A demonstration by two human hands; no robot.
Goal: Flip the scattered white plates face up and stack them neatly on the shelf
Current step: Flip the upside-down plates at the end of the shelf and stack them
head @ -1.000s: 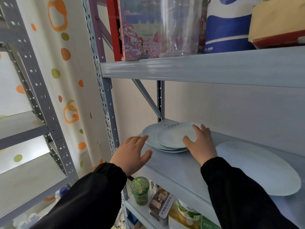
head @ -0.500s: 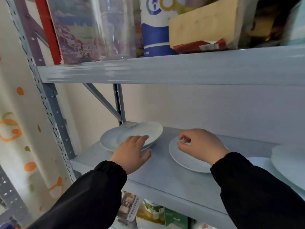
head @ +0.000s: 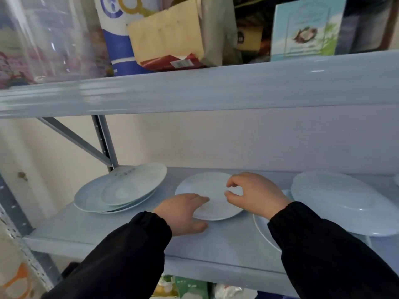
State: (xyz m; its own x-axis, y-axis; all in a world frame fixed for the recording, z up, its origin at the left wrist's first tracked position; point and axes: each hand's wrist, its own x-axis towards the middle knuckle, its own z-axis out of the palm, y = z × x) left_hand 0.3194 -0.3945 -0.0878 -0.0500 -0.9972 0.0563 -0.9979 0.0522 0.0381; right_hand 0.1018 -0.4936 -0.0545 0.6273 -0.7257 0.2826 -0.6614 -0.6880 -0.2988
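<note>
A white plate (head: 212,190) is lying mid-frame on the shelf (head: 129,231), right of the plate stack (head: 121,190), with the left hand (head: 183,212) resting flat fingers on its near rim, grip slack, and the right hand (head: 257,195) curling over its right side, grip impossible to tell.

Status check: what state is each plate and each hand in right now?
left stack: small plate tilted on a bigger one.
middle plate: flat on the shelf, between the hands.
left hand: straight fingers rest on the middle plate's near rim.
right hand: curled over its right side; grip unclear.
large right plate: tilted, overlapping a lower plate.
</note>
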